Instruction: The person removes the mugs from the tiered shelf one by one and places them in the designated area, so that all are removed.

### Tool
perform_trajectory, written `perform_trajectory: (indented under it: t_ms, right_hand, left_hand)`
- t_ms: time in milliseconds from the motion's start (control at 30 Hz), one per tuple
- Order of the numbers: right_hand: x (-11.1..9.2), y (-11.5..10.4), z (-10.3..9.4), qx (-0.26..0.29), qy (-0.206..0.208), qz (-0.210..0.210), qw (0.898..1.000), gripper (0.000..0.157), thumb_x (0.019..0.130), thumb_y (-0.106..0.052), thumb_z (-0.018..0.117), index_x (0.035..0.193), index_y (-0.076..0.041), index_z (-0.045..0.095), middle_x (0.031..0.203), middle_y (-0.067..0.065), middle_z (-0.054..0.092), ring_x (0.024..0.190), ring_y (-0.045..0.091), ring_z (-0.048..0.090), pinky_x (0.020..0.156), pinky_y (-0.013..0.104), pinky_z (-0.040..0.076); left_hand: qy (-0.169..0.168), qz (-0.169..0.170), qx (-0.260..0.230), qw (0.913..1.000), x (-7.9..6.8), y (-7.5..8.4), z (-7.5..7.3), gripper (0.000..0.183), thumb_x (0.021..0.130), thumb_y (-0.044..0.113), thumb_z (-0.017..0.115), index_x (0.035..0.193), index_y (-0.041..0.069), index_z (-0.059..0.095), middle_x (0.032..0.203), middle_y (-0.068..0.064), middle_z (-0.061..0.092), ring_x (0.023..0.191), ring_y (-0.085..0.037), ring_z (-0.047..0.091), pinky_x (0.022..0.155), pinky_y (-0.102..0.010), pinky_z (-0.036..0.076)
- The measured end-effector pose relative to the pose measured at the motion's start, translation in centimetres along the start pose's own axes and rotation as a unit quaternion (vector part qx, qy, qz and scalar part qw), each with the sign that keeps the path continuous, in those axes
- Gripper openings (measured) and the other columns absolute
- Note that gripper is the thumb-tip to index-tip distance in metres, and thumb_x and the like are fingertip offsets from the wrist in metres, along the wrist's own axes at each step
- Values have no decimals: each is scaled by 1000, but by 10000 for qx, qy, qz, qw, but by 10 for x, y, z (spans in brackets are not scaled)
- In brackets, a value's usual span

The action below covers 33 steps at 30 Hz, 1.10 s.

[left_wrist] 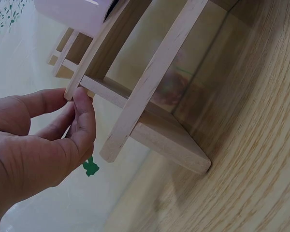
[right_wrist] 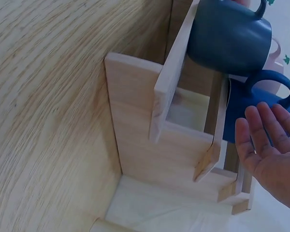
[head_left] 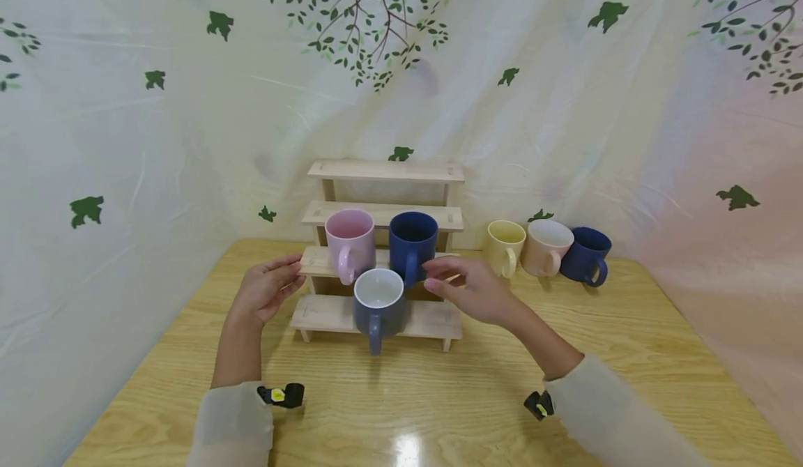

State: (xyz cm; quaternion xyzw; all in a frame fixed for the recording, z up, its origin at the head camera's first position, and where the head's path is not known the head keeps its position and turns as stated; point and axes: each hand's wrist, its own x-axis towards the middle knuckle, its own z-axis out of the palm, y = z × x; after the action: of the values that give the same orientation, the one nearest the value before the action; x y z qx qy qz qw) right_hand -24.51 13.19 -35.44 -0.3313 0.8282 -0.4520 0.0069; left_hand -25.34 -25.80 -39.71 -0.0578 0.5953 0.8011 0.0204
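A wooden step rack [head_left: 439, 320] with several tiers stands on the table. My left hand [head_left: 268, 289] pinches the left end of its second tier from the bottom; the left wrist view shows that hand [left_wrist: 53, 130] with thumb and fingers at the board's corner [left_wrist: 77, 79]. On this tier stand a pink mug [head_left: 351, 233] and a navy mug [head_left: 413, 240], handles facing me. A grey-blue mug [head_left: 379, 314], white inside, sits on the lowest tier. Beside the navy mug's handle is my right hand [head_left: 473, 289], its fingers [right_wrist: 261, 130] extended and loosely spread, not wrapped round it.
To the rack's right, a yellow mug [head_left: 504, 244], a peach mug [head_left: 544, 251] and another navy mug [head_left: 583, 254] stand in a row on the wooden table [head_left: 351, 411]. A pale curtain [head_left: 207, 139] with leaf prints hangs behind and at the sides.
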Motion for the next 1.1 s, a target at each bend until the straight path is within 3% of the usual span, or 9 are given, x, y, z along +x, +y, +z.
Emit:
perform_trajectory:
  t_ms: [167, 400, 533, 667, 833, 967, 1100]
  right_hand:
    - [6, -5, 8, 172, 47, -26, 9998, 28, 100, -18, 69, 123, -3, 71, 115, 8, 74, 106, 24, 68, 86, 44, 61]
    - [10, -9, 16, 584, 67, 97, 9982, 26, 100, -17, 70, 122, -2, 71, 113, 8, 73, 106, 25, 68, 84, 32, 62]
    - [12, -10, 18, 825, 93, 350, 9959, 28, 101, -20, 69, 121, -2, 71, 113, 10, 72, 106, 27, 67, 88, 39, 62]
    - [13, -13, 20, 1497, 123, 716, 9861, 33, 102, -21, 67, 124, 3, 68, 120, 17, 70, 105, 35, 68, 93, 50, 59]
    - [15, -14, 23, 2410, 121, 1006, 9652, 32, 103, -16, 64, 125, 8, 65, 126, 23, 67, 107, 34, 70, 95, 49, 58]
    - [17, -12, 25, 2669, 141, 1090, 9574, 30, 104, -16, 62, 123, 8, 66, 121, 21, 69, 103, 28, 71, 97, 47, 58]
    - [18, -12, 26, 2665, 189, 1154, 9567, 30, 104, -17, 62, 121, 7, 67, 117, 19, 70, 103, 26, 70, 100, 49, 56]
  left_hand:
    - [43, 8, 15, 10000, 1, -1, 1, 34, 101, 1, 62, 134, -9, 59, 107, -4, 65, 91, -11, 67, 88, -24, 59]
    - [42, 8, 47, 10000, 1, -1, 1, 38, 101, 0, 62, 137, -11, 55, 109, -3, 64, 91, -11, 66, 88, -23, 59]
    - [24, -16, 58, 10000, 0, 0, 0, 42, 102, 1, 61, 140, -12, 51, 109, -3, 64, 91, -10, 66, 88, -23, 59]
    - [33, -34, 28, 10000, 0, 0, 0, 42, 101, 1, 61, 140, -12, 51, 109, -3, 64, 91, -10, 66, 89, -23, 59]
    - [26, -30, 20, 10000, 1, 0, 0, 43, 101, 1, 61, 141, -12, 50, 109, -3, 64, 92, -10, 66, 90, -24, 59]
    - [46, -35, 11, 10000, 1, 0, 0, 43, 101, 1, 62, 141, -12, 51, 108, -2, 65, 92, -11, 66, 90, -24, 59]
    - [52, -35, 3, 10000, 1, 0, 0, 43, 101, 1, 62, 141, -12, 51, 109, -2, 64, 92, -11, 66, 89, -23, 59]
